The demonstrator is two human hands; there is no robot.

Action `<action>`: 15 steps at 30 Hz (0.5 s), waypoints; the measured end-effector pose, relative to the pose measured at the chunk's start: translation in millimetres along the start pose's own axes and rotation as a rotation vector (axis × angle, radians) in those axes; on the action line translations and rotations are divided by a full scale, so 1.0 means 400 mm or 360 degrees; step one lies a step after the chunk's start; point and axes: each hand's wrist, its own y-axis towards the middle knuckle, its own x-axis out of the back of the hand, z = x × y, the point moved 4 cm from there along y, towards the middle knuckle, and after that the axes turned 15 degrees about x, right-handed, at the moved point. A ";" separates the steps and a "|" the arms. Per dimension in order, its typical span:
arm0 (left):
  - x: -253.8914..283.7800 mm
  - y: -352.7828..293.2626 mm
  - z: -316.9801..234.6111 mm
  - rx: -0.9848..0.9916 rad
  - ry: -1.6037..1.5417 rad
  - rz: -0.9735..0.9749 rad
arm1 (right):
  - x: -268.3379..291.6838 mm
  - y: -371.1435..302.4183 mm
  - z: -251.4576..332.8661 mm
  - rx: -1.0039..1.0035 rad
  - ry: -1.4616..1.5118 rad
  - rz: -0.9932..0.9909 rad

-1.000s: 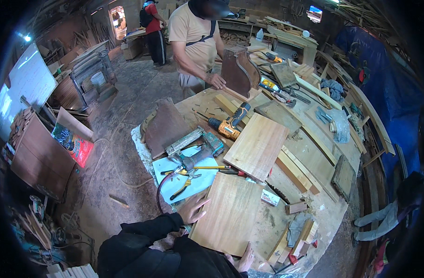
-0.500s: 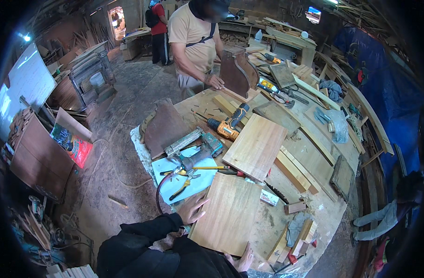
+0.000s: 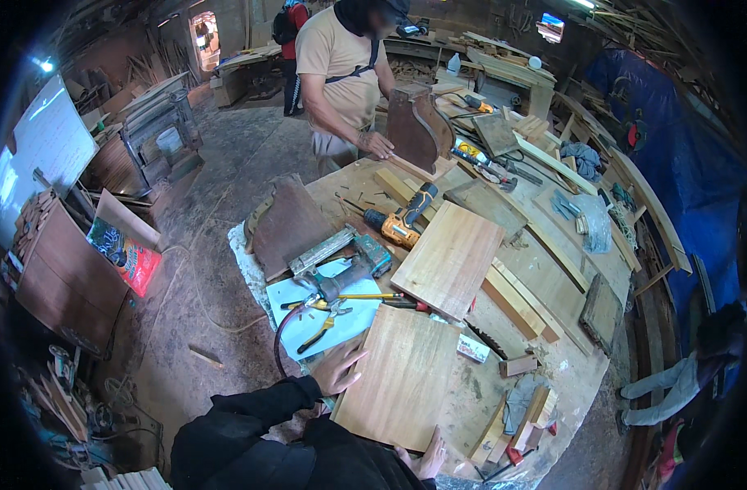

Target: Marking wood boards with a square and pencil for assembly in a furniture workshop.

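Note:
A flat, pale wooden board (image 3: pixel 399 377) lies in front of me on the workbench. My left hand (image 3: pixel 338 370) is at its left edge, fingers stretched out and tips touching the wood. At the near right corner of the board is my right hand (image 3: pixel 426 459), thumb and fingers apart around the corner; part of it is hidden by my sleeve. Just beyond lies a second pale board (image 3: pixel 449 260). Left of the boards, a nail gun (image 3: pixel 341 280) rests on a white sheet (image 3: pixel 289 292), with yellow-handled pliers (image 3: pixel 318 333) and a yellow pencil (image 3: pixel 365 297) beside it.
An orange and black cordless drill (image 3: pixel 398 222) and a dark curved wooden piece (image 3: pixel 292 229) lie farther up the bench. Across it a person (image 3: pixel 341 73) touches a dark curved bracket (image 3: pixel 414 131). Wood strips (image 3: pixel 512 304) and a saw blade (image 3: pixel 488 339) are on the right.
Both hands and the board stay where they were. In the background, the person in red has shifted slightly to the right.

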 end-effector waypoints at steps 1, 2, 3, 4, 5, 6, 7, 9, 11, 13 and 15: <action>-0.001 0.000 0.001 0.0004 0.0000 0.0007 | 0.000 0.002 -0.001 -0.0012 -0.0032 0.0019; -0.001 0.000 0.001 0.0007 0.0001 0.0013 | 0.001 0.003 -0.001 -0.0012 -0.0032 0.0019; 0.000 0.001 0.000 0.0007 0.0000 0.0015 | 0.004 0.005 0.002 0.0035 -0.0007 -0.0007; 0.002 0.002 -0.004 0.0010 -0.0005 0.0020 | 0.005 0.007 0.005 0.0083 0.0018 -0.0033; 0.004 0.003 -0.005 0.0014 -0.0010 0.0024 | 0.003 0.007 0.002 0.0081 0.0017 -0.0033; 0.003 0.003 -0.005 0.0011 -0.0009 0.0026 | 0.002 0.007 0.002 0.0098 -0.0025 -0.0038; 0.002 0.003 -0.003 0.0005 -0.0010 0.0029 | 0.002 0.007 0.002 0.0114 -0.0068 -0.0042; -0.001 0.003 0.001 -0.0002 -0.0011 0.0035 | 0.009 0.013 0.012 0.0124 -0.0059 -0.0067; -0.002 0.002 0.005 0.0002 0.0000 0.0036 | 0.008 0.012 0.014 0.0134 -0.0051 -0.0090; 0.002 0.001 -0.004 0.0001 -0.0005 0.0032 | -0.001 0.001 -0.002 0.0054 -0.0021 -0.0056; 0.007 0.001 -0.013 0.0002 -0.0014 0.0027 | -0.004 -0.005 -0.005 0.0059 -0.0042 -0.0064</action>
